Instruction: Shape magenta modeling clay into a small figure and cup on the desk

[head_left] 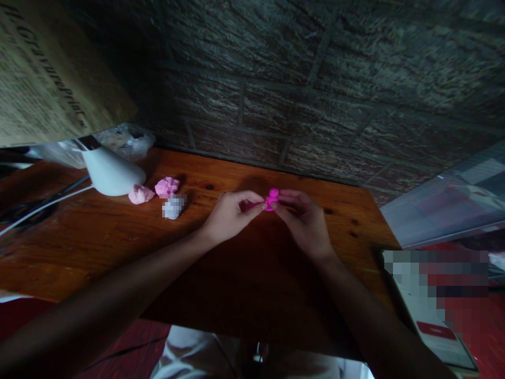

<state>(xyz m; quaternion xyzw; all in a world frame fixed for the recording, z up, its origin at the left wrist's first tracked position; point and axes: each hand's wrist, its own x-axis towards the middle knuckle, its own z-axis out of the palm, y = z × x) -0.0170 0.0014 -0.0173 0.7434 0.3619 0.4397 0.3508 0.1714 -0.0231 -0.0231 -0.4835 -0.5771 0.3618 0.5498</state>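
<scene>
The left hand (229, 216) and the right hand (307, 226) both had their grip closed, by the fingertips, on the magenta piece (273, 196), which was above the table (98, 242). Its rounded parts looked already joined; whether the form was complete, I could not tell. The 2 pink lumps (167, 186) and 1 greyish lump (172, 207) lay near the white base (114, 171), seemingly unshaped.

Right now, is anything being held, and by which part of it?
Yes: a small bright-pink figure, pinched at its lower part between the fingertips of the left hand and right hand.
</scene>
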